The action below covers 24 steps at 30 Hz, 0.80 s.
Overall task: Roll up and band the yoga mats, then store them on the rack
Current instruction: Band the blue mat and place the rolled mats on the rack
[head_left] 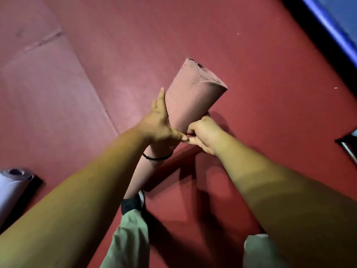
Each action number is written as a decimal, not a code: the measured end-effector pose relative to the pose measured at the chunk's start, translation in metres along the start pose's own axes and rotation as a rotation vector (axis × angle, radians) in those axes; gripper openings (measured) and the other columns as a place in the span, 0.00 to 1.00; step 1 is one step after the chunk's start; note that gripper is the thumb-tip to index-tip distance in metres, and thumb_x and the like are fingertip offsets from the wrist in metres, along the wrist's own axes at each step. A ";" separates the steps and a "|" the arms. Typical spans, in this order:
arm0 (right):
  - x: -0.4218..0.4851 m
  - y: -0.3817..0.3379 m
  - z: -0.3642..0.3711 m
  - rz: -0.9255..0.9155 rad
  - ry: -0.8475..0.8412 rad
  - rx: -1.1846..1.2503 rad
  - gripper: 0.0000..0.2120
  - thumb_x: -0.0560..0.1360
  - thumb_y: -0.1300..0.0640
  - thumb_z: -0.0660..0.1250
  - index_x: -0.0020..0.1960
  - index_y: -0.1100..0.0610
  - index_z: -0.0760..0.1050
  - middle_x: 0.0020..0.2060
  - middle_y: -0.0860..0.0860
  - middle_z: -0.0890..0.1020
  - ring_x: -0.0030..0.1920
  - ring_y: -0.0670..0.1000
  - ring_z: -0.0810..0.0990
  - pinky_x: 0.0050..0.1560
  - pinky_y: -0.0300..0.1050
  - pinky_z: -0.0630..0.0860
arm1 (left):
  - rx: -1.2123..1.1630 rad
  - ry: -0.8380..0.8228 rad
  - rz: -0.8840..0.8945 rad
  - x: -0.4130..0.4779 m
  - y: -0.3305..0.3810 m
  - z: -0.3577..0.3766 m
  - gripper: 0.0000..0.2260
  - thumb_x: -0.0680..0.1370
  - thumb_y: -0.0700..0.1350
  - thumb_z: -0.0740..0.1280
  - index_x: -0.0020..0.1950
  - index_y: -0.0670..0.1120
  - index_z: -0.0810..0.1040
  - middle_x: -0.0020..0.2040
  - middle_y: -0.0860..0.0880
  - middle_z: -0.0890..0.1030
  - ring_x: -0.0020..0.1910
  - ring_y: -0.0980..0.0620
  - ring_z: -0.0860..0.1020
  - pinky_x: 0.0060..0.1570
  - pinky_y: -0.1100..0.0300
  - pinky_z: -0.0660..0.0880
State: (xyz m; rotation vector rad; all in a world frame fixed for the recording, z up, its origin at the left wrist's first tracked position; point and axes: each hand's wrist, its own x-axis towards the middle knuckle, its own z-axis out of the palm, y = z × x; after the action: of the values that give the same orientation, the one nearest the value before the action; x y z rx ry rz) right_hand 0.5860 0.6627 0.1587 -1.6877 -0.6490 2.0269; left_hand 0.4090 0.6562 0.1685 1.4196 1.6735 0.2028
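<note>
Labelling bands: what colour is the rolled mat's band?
Black band, clearest in the head view.

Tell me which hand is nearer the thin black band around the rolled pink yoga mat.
Left. The left hand holds the pink mat just above the black band; the right hand grips it farther off, to the right.

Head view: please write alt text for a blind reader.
The left hand and right hand grip a rolled pink yoga mat held nearly upright over a red floor; a black band circles its lower part. A pale rolled mat lies nearby.

Bare forearms (pixel 87 180), pale green trousers (pixel 131 238), dark shoe (pixel 132 203)
</note>
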 end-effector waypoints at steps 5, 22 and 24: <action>-0.050 -0.057 -0.148 -0.131 0.066 0.142 0.40 0.73 0.76 0.57 0.78 0.44 0.66 0.58 0.49 0.80 0.45 0.49 0.81 0.52 0.61 0.86 | -0.048 0.035 0.177 0.040 0.144 0.055 0.66 0.59 0.59 0.87 0.85 0.52 0.47 0.80 0.46 0.63 0.79 0.48 0.66 0.78 0.51 0.68; -0.175 -0.027 -0.525 -0.174 0.423 -0.442 0.70 0.61 0.35 0.85 0.86 0.41 0.40 0.85 0.49 0.53 0.84 0.52 0.56 0.78 0.49 0.60 | -0.638 0.118 0.024 0.094 0.498 0.302 0.46 0.57 0.58 0.89 0.65 0.50 0.66 0.61 0.50 0.82 0.57 0.52 0.85 0.58 0.43 0.84; -0.162 -0.018 -0.540 -0.130 0.503 -0.627 0.78 0.55 0.30 0.84 0.85 0.43 0.32 0.86 0.51 0.52 0.83 0.59 0.58 0.80 0.58 0.61 | -0.657 0.101 -0.029 0.109 0.506 0.321 0.49 0.54 0.63 0.88 0.65 0.49 0.65 0.60 0.49 0.81 0.56 0.49 0.85 0.56 0.41 0.84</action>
State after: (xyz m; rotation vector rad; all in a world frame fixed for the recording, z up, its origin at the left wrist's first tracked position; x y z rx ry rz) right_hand 1.1459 0.6266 0.2144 -2.3063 -1.2435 1.2826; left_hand 0.9995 0.7834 0.2453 0.8972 1.5065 0.7438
